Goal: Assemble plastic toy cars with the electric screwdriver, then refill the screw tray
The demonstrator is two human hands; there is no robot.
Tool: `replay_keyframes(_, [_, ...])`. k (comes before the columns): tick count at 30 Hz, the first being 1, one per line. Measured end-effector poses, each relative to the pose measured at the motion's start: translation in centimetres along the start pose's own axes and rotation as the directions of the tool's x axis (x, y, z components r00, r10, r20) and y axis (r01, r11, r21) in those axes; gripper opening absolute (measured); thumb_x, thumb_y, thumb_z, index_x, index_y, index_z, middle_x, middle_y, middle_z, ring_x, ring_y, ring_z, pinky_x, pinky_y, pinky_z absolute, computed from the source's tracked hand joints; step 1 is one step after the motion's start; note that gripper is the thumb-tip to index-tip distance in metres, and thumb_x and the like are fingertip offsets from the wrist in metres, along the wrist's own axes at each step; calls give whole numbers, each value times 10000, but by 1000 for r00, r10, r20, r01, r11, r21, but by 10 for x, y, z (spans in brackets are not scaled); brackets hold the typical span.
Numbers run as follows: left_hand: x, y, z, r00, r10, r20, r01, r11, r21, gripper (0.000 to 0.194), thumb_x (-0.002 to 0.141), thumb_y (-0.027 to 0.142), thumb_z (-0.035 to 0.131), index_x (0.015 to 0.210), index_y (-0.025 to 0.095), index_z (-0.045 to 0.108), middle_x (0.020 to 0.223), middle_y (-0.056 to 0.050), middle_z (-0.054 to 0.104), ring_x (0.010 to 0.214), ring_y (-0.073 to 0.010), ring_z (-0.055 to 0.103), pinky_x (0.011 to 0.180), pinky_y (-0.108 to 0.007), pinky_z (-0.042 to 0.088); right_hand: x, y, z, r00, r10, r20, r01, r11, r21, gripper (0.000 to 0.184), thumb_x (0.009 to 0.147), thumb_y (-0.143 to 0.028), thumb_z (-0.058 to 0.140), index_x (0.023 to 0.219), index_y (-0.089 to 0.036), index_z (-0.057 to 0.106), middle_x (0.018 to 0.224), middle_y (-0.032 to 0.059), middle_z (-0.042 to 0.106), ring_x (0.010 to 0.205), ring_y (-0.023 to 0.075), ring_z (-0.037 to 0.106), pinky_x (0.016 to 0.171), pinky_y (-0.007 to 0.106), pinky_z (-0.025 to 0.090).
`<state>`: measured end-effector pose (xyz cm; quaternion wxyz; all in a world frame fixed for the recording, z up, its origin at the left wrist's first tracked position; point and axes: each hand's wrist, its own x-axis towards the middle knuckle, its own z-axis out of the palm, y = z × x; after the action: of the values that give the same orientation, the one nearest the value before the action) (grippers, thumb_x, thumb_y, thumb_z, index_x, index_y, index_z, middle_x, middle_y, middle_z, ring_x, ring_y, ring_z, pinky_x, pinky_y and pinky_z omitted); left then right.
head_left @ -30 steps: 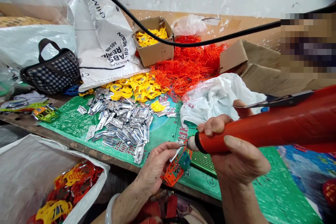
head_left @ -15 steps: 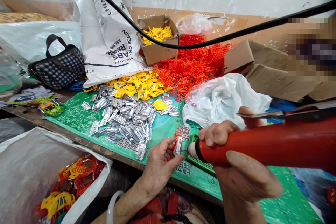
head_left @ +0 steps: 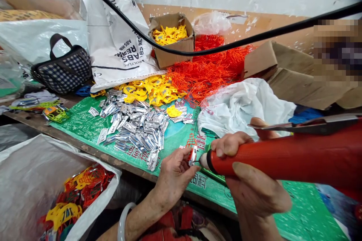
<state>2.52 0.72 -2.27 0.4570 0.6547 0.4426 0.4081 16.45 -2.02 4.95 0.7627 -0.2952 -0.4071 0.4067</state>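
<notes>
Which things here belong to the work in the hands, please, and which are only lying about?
Work in hand:
- Red tool, in the right hand
- Metal plate, in the left hand
- Loose silver plates, probably
- Yellow parts and orange parts, probably

Seemingly just lying about:
- Checked bag
- Crumpled white plastic

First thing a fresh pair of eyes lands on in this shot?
Probably the thick red cylindrical power tool, gripped in the right hand and aimed at the small silver metal plate pinched in the left hand. Next, the tangled heap of orange-red plastic pieces at the back of the table, right of the open cardboard box. Then the spread of shiny silver metal plates on the green sheet, in front of the yellow plastic parts.
</notes>
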Motion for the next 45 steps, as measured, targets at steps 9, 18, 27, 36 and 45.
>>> replay_keyframes(9, [1,-4,3,995,-102,17,103,993,-64,322,723,161,693,1043,137,687,823,-26,721,630,-126,593,577,-233,480,-1,4,-4,1000,23,21,-23,1000,-10,552,802,-204,721,1294,-329,506,823,-44,631,753,127,597,818,327,501])
replay_keyframes(18, [-1,-7,4,985,-163,52,167,982,-85,326,750,258,697,1057,149,694,860,-51,729,670,-155,606,623,-260,481,-3,4,-5,999,35,21,-35,999,-28,560,791,-198,721,1286,-340,503,813,-47,633,741,139,604,808,341,502])
replay_keyframes(27, [-4,-14,9,996,-91,-6,91,996,11,251,760,208,643,991,150,721,818,-50,724,639,-150,585,592,-248,462,-5,14,-11,997,70,45,-64,991,-121,510,788,-215,709,1229,-365,501,808,-55,606,737,158,595,798,368,485])
replay_keyframes(36, [-3,-12,9,998,-66,-23,69,992,110,215,727,143,640,912,172,745,712,-11,685,574,-138,537,567,-246,414,-8,22,-9,996,71,45,-63,985,-160,327,762,-200,705,1049,-288,576,762,-47,587,716,155,593,759,349,496])
replay_keyframes(45, [-7,-19,12,994,-112,-7,112,992,58,205,729,156,632,899,164,746,788,-48,713,684,-184,601,641,-281,444,-11,24,-7,997,76,24,-72,989,-130,441,756,-225,725,1142,-335,542,739,-51,580,688,162,579,713,344,510])
